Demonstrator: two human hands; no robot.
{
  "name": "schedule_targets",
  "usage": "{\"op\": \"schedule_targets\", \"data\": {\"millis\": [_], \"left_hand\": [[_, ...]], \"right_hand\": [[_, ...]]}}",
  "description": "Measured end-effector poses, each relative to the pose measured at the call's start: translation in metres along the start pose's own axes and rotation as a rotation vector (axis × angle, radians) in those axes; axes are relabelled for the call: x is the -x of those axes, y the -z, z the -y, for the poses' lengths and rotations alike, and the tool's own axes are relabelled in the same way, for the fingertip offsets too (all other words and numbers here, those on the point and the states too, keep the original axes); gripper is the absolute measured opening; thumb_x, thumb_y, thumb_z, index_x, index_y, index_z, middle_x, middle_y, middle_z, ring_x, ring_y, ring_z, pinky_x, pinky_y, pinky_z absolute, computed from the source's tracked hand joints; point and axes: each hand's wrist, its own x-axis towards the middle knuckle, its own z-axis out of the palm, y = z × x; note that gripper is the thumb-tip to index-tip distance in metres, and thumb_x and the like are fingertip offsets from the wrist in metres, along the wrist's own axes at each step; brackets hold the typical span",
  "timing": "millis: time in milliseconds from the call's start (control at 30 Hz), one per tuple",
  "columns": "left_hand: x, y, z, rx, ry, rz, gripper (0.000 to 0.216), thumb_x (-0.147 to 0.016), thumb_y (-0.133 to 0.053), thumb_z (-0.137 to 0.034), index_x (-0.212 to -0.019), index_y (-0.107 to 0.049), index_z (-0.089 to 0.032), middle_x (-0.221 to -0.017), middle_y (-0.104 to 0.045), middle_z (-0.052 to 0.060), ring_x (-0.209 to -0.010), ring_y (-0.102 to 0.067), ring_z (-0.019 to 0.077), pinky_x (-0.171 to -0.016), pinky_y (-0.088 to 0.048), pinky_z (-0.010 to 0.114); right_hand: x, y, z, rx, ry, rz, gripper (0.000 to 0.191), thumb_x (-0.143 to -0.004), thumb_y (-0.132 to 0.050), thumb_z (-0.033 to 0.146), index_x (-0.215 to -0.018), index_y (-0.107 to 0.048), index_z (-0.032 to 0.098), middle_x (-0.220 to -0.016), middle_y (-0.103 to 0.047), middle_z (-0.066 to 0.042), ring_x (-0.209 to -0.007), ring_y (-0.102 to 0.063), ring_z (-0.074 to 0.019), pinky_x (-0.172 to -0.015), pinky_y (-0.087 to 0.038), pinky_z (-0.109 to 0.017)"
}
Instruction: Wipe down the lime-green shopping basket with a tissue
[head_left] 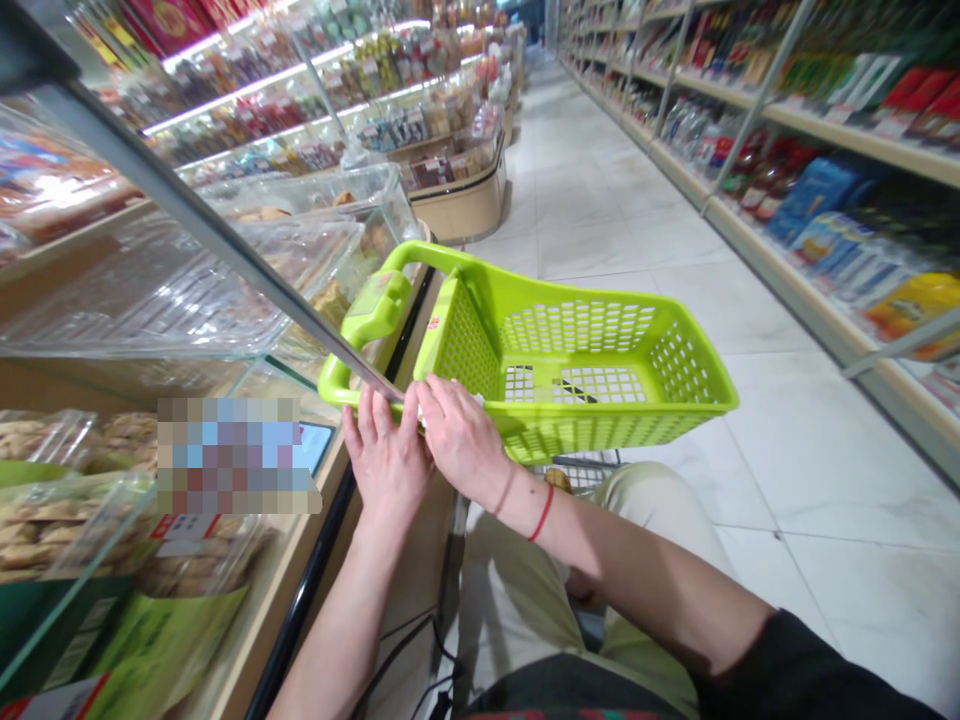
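Note:
My left hand [386,450] and my right hand [461,435] meet at the near rim of a lime-green shopping cart [615,420], beside its handle end. The left fingers bend over the rim, slightly apart, close to the lower end of a slanting metal pole [247,260]. Crossing over the left thumb, my right hand is closed with its fingers curled down. A small bit of white [478,399] shows at the right fingers; what the hands grip there is mostly hidden. A red string bracelet [541,513] circles my right wrist.
Left of the cart stands a display counter with packed biscuits [45,530], clear lids [172,290] and a glass edge. A lit screen [316,446], partly blurred, lies on it. Stocked shelves [862,130] line the right side of a tiled aisle [600,200].

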Motion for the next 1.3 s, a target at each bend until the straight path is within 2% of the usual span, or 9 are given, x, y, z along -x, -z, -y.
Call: {"op": "schedule_targets", "data": {"millis": [167,367,500,700,800,967,1067,1167,1300], "left_hand": [[-0.001,0.004,-0.004,-0.010,0.021,0.018,0.063,-0.083,-0.056,-0.017,-0.146,-0.048,-0.026,-0.151,-0.045,0.017,-0.149,-0.032,0.0357,-0.123,-0.015,0.064],[-0.001,0.006,-0.007,-0.015,0.029,0.050,0.063,-0.081,-0.057,-0.017,-0.144,-0.050,-0.021,-0.152,-0.042,0.020,-0.150,-0.030,0.0381,-0.123,-0.013,0.065],[0.000,0.004,-0.006,-0.020,0.017,0.051,0.066,-0.080,-0.059,-0.018,-0.146,-0.048,-0.023,-0.154,-0.039,0.020,-0.151,-0.027,0.0394,-0.122,-0.013,0.067],[0.000,0.004,-0.004,-0.026,0.022,0.031,0.058,-0.086,-0.054,-0.017,-0.142,-0.052,-0.026,-0.153,-0.042,0.017,-0.151,-0.028,0.0363,-0.122,-0.012,0.065],[-0.001,0.005,-0.006,-0.085,0.023,0.044,0.058,-0.084,-0.056,-0.017,-0.142,-0.052,-0.024,-0.151,-0.043,0.019,-0.150,-0.029,0.0362,-0.122,-0.013,0.063],[-0.001,0.007,-0.007,-0.112,0.023,0.067,0.059,-0.082,-0.059,-0.019,-0.141,-0.052,-0.021,-0.151,-0.041,0.022,-0.149,-0.031,0.0374,-0.123,-0.014,0.061],[-0.001,0.006,-0.007,-0.109,0.018,0.065,0.060,-0.082,-0.059,-0.018,-0.141,-0.052,-0.020,-0.151,-0.041,0.023,-0.149,-0.030,0.0384,-0.123,-0.015,0.061],[-0.001,0.005,-0.007,-0.105,0.017,0.055,0.060,-0.081,-0.059,-0.018,-0.141,-0.053,-0.019,-0.150,-0.041,0.023,-0.149,-0.030,0.0390,-0.122,-0.016,0.062],[0.000,0.004,-0.007,-0.093,0.008,0.048,0.060,-0.082,-0.058,-0.018,-0.142,-0.052,-0.020,-0.151,-0.040,0.023,-0.150,-0.029,0.0388,-0.122,-0.015,0.063]], "right_hand": [[0.019,0.002,-0.026,0.019,0.035,-0.021,0.040,-0.098,-0.042,0.010,-0.133,-0.060,0.007,-0.134,-0.064,-0.020,-0.127,-0.059,-0.0246,-0.116,-0.044,-0.042],[0.050,0.018,-0.061,0.032,0.023,-0.049,0.044,-0.096,-0.039,0.007,-0.136,-0.056,0.003,-0.136,-0.061,-0.024,-0.131,-0.056,-0.0280,-0.114,-0.047,-0.048],[0.039,0.015,-0.047,0.031,0.015,-0.048,0.044,-0.094,-0.040,0.005,-0.134,-0.057,-0.001,-0.133,-0.063,-0.025,-0.128,-0.059,-0.0290,-0.116,-0.046,-0.047],[0.006,-0.001,-0.008,0.075,0.034,-0.043,0.040,-0.098,-0.041,0.010,-0.132,-0.060,0.005,-0.135,-0.064,-0.019,-0.123,-0.062,-0.0256,-0.113,-0.048,-0.041],[0.012,-0.001,-0.016,0.076,0.049,-0.053,0.038,-0.099,-0.041,0.011,-0.132,-0.061,0.008,-0.133,-0.066,-0.018,-0.122,-0.063,-0.0238,-0.113,-0.048,-0.041],[0.050,0.013,-0.058,0.033,0.034,-0.036,0.045,-0.096,-0.041,0.007,-0.139,-0.056,0.009,-0.137,-0.063,-0.020,-0.131,-0.057,-0.0252,-0.115,-0.046,-0.047],[0.064,0.020,-0.072,0.032,0.010,-0.050,0.048,-0.095,-0.041,0.007,-0.142,-0.052,0.008,-0.140,-0.060,-0.021,-0.136,-0.053,-0.0271,-0.116,-0.044,-0.051],[0.057,0.015,-0.063,0.051,-0.016,-0.071,0.046,-0.096,-0.039,0.007,-0.139,-0.055,0.006,-0.137,-0.062,-0.021,-0.134,-0.055,-0.0268,-0.116,-0.044,-0.050],[0.027,0.001,-0.028,0.074,0.018,-0.069,0.042,-0.098,-0.039,0.008,-0.134,-0.060,0.007,-0.134,-0.065,-0.019,-0.129,-0.059,-0.0249,-0.116,-0.045,-0.045]]}}
